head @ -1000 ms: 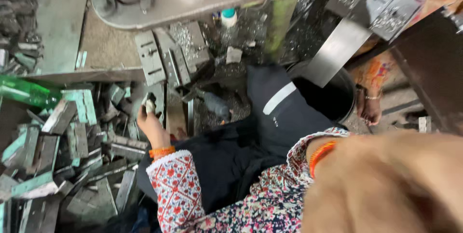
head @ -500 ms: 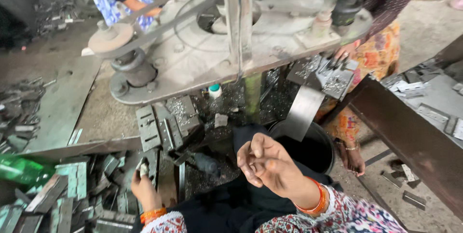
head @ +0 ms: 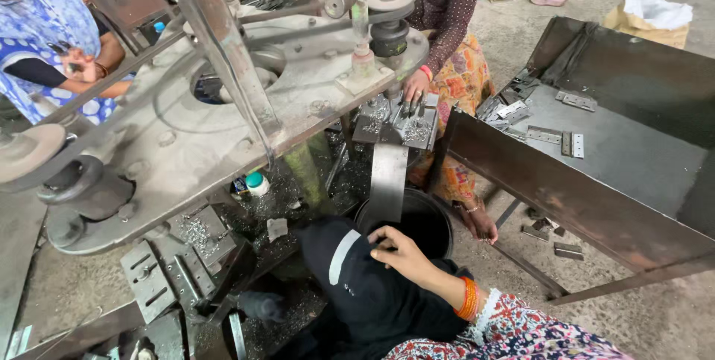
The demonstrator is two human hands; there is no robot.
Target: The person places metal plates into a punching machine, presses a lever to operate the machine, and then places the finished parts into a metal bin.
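My right hand (head: 406, 256), with orange bangles at the wrist, rests fingers bent on my raised knee in black trousers with a white stripe (head: 350, 271). Nothing shows in the hand. It lies just in front of a black bucket (head: 428, 218), into which a flat metal chute (head: 389, 177) slopes down. My left hand is out of the picture.
A big grey metal press (head: 223, 107) fills the upper left. A co-worker's hand (head: 413, 90) rests on a tray of small metal parts (head: 398, 125). A rusty steel table with hinges (head: 566, 140) stands at right. Slotted plates (head: 149, 282) and a teal-capped bottle (head: 257, 181) lie below. A person in blue (head: 52, 40) sits far left.
The view has swung upward, so the scrap pile and my left hand dropped out of sight. My right hand went from raised, palm up, down onto my knee.
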